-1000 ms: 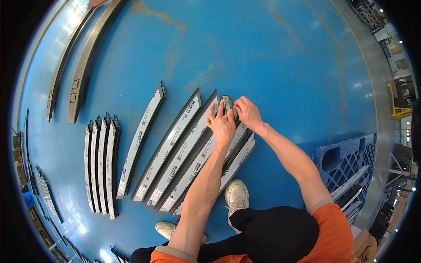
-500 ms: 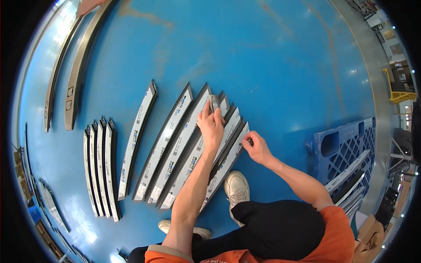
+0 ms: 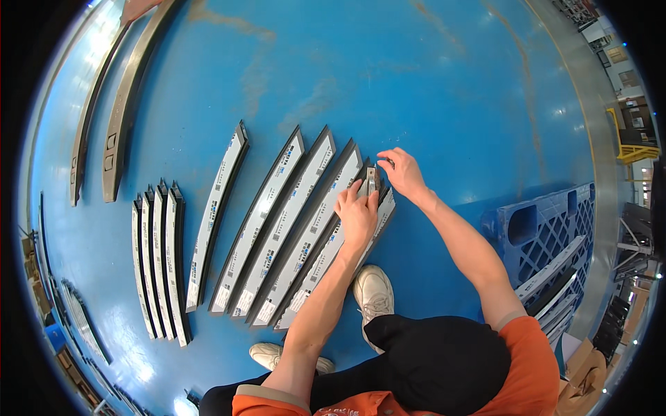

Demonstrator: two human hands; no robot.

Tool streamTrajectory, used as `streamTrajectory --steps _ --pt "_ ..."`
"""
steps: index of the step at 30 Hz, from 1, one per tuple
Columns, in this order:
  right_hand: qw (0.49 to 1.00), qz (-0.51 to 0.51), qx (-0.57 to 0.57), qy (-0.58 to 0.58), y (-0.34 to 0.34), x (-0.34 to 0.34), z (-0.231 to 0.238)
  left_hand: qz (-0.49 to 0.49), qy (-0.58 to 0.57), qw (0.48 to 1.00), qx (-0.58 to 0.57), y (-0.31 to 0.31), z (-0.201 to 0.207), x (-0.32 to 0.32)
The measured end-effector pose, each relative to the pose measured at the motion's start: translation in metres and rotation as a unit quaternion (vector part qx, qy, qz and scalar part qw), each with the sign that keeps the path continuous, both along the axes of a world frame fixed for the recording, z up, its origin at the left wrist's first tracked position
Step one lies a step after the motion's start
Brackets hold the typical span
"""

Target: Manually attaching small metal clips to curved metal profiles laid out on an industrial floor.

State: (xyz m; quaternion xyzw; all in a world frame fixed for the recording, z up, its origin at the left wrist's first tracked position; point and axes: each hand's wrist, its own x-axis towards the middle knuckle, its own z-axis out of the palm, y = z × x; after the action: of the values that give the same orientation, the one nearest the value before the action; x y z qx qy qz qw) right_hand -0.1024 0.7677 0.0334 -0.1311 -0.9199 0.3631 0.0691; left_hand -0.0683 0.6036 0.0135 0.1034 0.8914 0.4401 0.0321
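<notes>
Several long metal profiles with white printed protective film (image 3: 309, 232) lie fanned out on the blue floor in front of me. My left hand (image 3: 357, 216) is over the far end of the rightmost profiles, its fingers closed on a small silvery metal bracket (image 3: 372, 177). Just beyond and to the right, my right hand (image 3: 404, 171) is bent with thumb and fingertips close together beside the bracket. Whatever those fingertips hold is too small to make out. Under my left hand, the rightmost profile (image 3: 386, 208) is partly hidden.
Narrower film-covered profiles (image 3: 159, 263) stand close together at the left. Two long curved beams (image 3: 119, 145) lie at the far left. A blue plastic pallet (image 3: 524, 225) with more profiles (image 3: 551, 274) is at the right. My shoe (image 3: 374, 295) is beside the near profiles.
My left hand has moved right with the metal bracket, from a middle profile to the rightmost ones. The right hand has moved away from me, up to the bracket.
</notes>
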Motion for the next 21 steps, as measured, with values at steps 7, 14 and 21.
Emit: streamTrajectory --steps 7,14,21 --pt "0.998 0.051 0.032 -0.028 0.007 -0.01 0.002 0.029 -0.029 0.996 0.084 -0.014 -0.014 -0.005" --pt "0.993 0.099 0.058 -0.015 0.008 -0.02 0.003 0.06 -0.154 0.981 0.106 -0.001 0.007 -0.025" --pt "0.983 0.15 0.097 -0.032 0.0 -0.041 0.006 0.072 -0.165 0.98 0.082 0.0 0.005 -0.027"
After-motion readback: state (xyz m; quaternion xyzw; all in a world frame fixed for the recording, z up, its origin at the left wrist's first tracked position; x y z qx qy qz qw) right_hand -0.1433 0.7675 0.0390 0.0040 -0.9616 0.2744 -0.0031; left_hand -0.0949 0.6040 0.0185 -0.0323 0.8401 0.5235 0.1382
